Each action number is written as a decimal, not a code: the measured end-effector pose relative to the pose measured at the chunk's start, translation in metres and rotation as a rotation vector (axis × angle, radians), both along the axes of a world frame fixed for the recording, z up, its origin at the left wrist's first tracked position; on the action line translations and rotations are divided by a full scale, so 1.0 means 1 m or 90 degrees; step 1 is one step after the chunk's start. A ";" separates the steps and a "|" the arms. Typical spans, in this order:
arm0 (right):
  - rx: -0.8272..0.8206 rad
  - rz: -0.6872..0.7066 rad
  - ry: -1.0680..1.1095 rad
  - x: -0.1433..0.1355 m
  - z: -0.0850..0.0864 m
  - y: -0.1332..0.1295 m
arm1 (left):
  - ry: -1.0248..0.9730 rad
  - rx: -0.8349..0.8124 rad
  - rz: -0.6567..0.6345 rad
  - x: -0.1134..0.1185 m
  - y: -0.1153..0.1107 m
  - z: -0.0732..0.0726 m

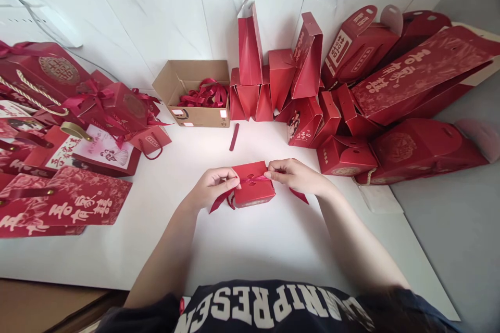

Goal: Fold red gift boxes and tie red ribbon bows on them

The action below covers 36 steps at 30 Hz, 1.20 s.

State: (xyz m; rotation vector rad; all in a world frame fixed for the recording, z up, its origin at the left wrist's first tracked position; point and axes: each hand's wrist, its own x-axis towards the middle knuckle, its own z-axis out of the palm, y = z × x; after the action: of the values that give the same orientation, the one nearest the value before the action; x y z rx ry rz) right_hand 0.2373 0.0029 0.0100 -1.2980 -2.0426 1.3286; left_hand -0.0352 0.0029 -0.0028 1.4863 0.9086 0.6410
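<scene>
A small red gift box [255, 196] stands on the white table in front of me. Over its top runs a dark pink ribbon [254, 179], crossed in the middle. My left hand [219, 183] pinches the ribbon at the box's left side, and a loose tail droops below the fingers. At the right side my right hand [291, 174] pinches the other end, its tail hanging beneath the palm. A twisted red cord [230, 201] shows at the box's left edge, partly hidden by the ribbon.
Behind the box lies a short red strip [234, 137]. An open cardboard carton [199, 117] with ribbons inside stands near the wall. Several red boxes [250, 49] crowd the back and right. Finished-looking gift bags and boxes [88, 195] fill the left side.
</scene>
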 end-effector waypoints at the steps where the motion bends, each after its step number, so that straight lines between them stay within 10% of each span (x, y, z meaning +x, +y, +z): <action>1: -0.009 -0.002 -0.009 0.001 -0.001 0.000 | -0.002 0.008 0.014 0.002 0.000 -0.002; 17: -0.010 0.015 -0.040 0.006 0.002 0.000 | -0.132 0.053 0.065 -0.005 0.003 -0.004; 23: -0.021 -0.018 0.005 0.002 0.010 -0.004 | 0.102 0.000 0.144 -0.015 0.003 0.011; 36: 0.017 -0.073 0.114 -0.016 0.002 -0.009 | 0.120 -0.070 0.002 0.003 -0.006 0.018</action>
State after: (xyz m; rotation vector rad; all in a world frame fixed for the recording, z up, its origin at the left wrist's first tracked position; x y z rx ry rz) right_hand 0.2210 -0.0056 0.0125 -1.2184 -1.8304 1.3121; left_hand -0.0325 -0.0029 0.0152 1.4640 1.0733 0.4515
